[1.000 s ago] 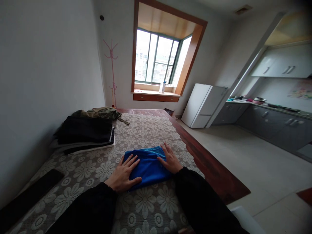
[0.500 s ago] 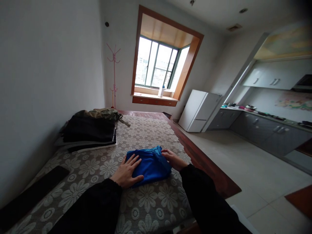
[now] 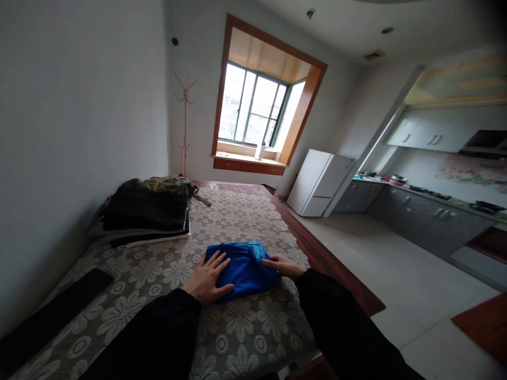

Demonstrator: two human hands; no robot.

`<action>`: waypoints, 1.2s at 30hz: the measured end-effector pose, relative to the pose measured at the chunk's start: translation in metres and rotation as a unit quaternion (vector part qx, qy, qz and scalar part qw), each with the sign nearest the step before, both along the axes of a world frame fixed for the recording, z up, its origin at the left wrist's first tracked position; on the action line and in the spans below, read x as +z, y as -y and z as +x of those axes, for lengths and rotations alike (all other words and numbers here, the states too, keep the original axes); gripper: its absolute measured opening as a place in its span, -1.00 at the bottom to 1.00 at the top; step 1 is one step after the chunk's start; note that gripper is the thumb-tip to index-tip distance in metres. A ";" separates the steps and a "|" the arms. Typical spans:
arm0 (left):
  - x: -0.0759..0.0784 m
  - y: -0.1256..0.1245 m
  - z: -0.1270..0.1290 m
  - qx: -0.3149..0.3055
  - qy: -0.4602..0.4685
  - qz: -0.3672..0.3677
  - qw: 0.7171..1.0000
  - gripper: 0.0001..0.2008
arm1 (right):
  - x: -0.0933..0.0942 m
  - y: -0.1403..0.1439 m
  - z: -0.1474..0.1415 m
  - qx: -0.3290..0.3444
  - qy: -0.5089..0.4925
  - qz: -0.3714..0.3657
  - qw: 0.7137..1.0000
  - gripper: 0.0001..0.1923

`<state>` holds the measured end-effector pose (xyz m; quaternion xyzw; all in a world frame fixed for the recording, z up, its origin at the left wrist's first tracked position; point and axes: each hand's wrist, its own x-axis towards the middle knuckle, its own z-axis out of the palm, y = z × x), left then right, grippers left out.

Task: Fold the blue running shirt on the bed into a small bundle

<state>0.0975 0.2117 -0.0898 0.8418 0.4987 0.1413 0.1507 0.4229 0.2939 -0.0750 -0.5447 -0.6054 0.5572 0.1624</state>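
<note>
A folded blue garment point(image 3: 245, 277) lies on the lace-patterned tablecloth point(image 3: 237, 211), with a lighter blue edge showing along its far right side. My left hand point(image 3: 208, 277) rests flat on the garment's left part, fingers spread and thumb out to the right. At the right side, my right hand point(image 3: 285, 265) has its fingers closed at the lighter blue edge. Its thumb is mostly hidden, and exactly how much cloth it grips is hard to see.
A stack of folded dark clothes point(image 3: 146, 211) sits by the wall, topped by a camouflage-coloured item point(image 3: 162, 184). A long dark strip point(image 3: 59, 316) lies at the near left. The table's wooden edge point(image 3: 328, 258) runs along the right; a fridge point(image 3: 312, 184) stands beyond.
My right hand has moved slightly nearer along the garment's right side, and more of the lighter blue cloth shows there. The left hand stays in place. The view has shifted slightly right.
</note>
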 end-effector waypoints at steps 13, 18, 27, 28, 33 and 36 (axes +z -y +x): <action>-0.003 -0.001 -0.001 -0.005 0.006 0.004 1.000 -0.13 | 0.012 0.007 -0.022 -0.088 -0.181 -0.043 0.979 -0.24; -0.002 -0.001 -0.001 -0.007 0.007 -0.003 1.000 -0.12 | 0.011 0.011 -0.026 -0.079 -0.188 -0.027 0.979 -0.11; -0.003 -0.001 -0.002 -0.009 0.008 0.001 1.000 -0.12 | 0.017 0.011 -0.021 -0.004 -0.168 -0.006 0.986 -0.22; -0.002 -0.001 -0.002 -0.009 0.008 0.001 1.000 -0.12 | 0.017 0.009 -0.020 -0.005 -0.162 -0.019 0.987 -0.29; 0.000 0.000 -0.001 -0.006 0.003 -0.008 1.000 -0.12 | 0.013 0.004 -0.018 0.006 -0.147 0.004 0.989 -0.41; 0.002 0.000 0.000 -0.008 0.003 -0.009 1.000 -0.12 | 0.010 0.002 -0.020 0.040 -0.081 0.087 0.992 -0.44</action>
